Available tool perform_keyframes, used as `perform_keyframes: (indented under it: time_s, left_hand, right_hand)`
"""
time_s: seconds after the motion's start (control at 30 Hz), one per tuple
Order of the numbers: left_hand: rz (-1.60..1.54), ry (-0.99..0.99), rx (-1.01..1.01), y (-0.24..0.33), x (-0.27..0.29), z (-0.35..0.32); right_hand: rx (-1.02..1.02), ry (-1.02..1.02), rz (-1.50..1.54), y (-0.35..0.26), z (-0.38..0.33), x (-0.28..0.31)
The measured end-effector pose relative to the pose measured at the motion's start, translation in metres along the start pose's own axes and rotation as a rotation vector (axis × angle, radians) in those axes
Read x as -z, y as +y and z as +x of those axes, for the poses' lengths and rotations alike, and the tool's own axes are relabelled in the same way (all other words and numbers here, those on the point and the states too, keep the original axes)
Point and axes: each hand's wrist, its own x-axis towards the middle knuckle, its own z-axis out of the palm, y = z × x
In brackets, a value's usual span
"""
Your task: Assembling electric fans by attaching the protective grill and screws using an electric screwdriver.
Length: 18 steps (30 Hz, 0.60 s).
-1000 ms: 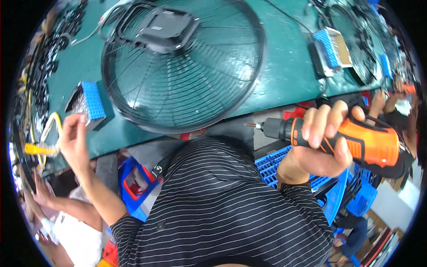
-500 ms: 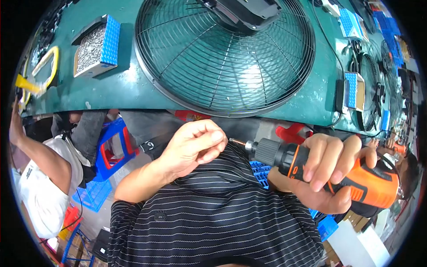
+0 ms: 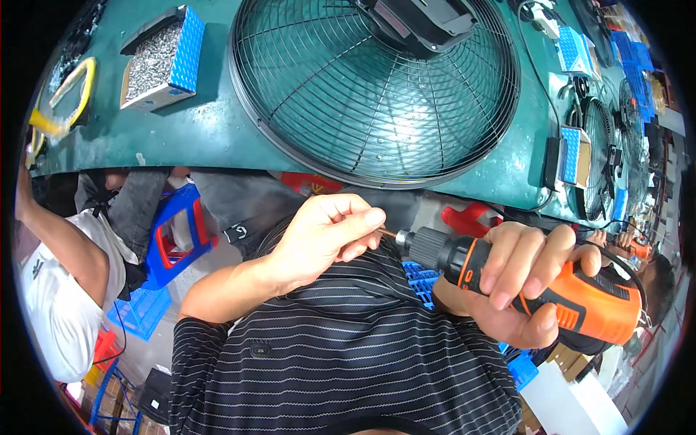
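An orange and black power screwdriver [image 3: 580, 304] lies across my right hand [image 3: 525, 279], whose fingers wrap round its body. Its grey chuck [image 3: 428, 246] points left, with a thin bit [image 3: 389, 233] reaching to the fingertips of my left hand [image 3: 326, 235]. Thumb and fingers of that hand are pinched together at the bit's tip; whatever else they hold is hidden. Beyond both hands, a black fan grille [image 3: 377, 109] with a dark motor housing [image 3: 420, 22] rests on the green table.
A blue and white box of small metal screws [image 3: 152, 69] stands at the far left of the green table [image 3: 210, 138]. Another small box [image 3: 575, 156] sits on the right. A person in a white shirt [image 3: 69, 297] is at the left, near a blue and red stool [image 3: 170, 239].
My left fingertips have closed over the tip of the bit, which showed bare before. The screwdriver has shifted slightly left, and the view has shifted a little.
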Motion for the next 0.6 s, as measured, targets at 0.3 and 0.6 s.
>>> perform_keyframes:
  time_s: [0.3,0.6]
  left_hand:
    - [0.605,-0.094,-0.592,-0.004,0.010,0.007]
    - [1.657,0.658,-1.313,0.001,0.009,0.024]
  right_hand:
    - [-0.113,0.069,0.030,0.000,0.003,0.019]
    - [-0.089,-0.166,-0.061,0.029,0.016,0.026]
